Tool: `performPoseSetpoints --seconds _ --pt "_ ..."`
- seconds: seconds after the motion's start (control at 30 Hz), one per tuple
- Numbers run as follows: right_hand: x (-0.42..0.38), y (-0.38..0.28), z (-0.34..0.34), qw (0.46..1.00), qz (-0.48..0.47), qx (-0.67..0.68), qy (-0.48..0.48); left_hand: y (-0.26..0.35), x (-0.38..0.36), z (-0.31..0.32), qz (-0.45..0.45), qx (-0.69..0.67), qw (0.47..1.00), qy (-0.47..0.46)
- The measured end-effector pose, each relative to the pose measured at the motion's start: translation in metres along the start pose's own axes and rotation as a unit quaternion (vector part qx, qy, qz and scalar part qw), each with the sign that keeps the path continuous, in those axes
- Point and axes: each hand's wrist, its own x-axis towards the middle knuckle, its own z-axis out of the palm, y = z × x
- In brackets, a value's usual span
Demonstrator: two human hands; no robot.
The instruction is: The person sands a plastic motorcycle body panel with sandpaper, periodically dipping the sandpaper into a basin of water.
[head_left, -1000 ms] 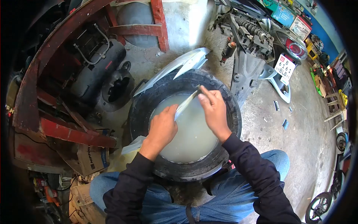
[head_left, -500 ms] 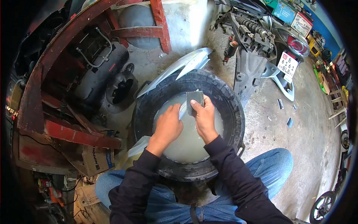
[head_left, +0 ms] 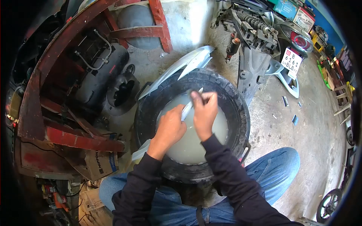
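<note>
A large black tub (head_left: pixel 237 113) holds cloudy, greyish water (head_left: pixel 192 141). Over it, my left hand (head_left: pixel 171 126) is closed around a narrow white piece (head_left: pixel 187 110) that slants up to the right. My right hand (head_left: pixel 204 113) pinches a dark grey sheet, seen nearly edge-on and mostly hidden by the fingers, against the upper end of that piece. Across the tub's back left rim lies a long silvery-white panel (head_left: pixel 177 69). Another pale panel (head_left: pixel 141 150) shows at the front left rim, beside my left wrist.
A partly stripped motorcycle (head_left: pixel 254 56) with a white plate (head_left: pixel 291 62) stands at the back right. On the left are a red frame (head_left: pixel 83 137), a dark tank (head_left: pixel 98 75) and a cardboard box (head_left: pixel 100 164). Small blue scraps (head_left: pixel 295 119) lie on the floor at right.
My right hand has turned, so the grey sheet that showed its flat face is now almost edge-on and mostly covered. The whole view has shifted slightly.
</note>
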Motion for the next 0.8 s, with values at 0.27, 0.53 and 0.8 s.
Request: performPoseSetpoints --seconds 0.27,0.53,0.8 --pt "-0.008 0.006 0.005 0.992 -0.127 0.024 -0.001 0.001 -0.001 -0.013 -0.006 -0.027 1.0 0.008" --pt "0.0 -0.008 0.004 0.994 -0.103 -0.006 -0.021 0.002 -0.007 -0.01 0.015 -0.019 0.999 0.025" --pt "0.016 0.002 0.002 0.997 -0.06 -0.038 0.005 -0.001 -0.004 -0.007 0.001 -0.027 1.0 0.015"
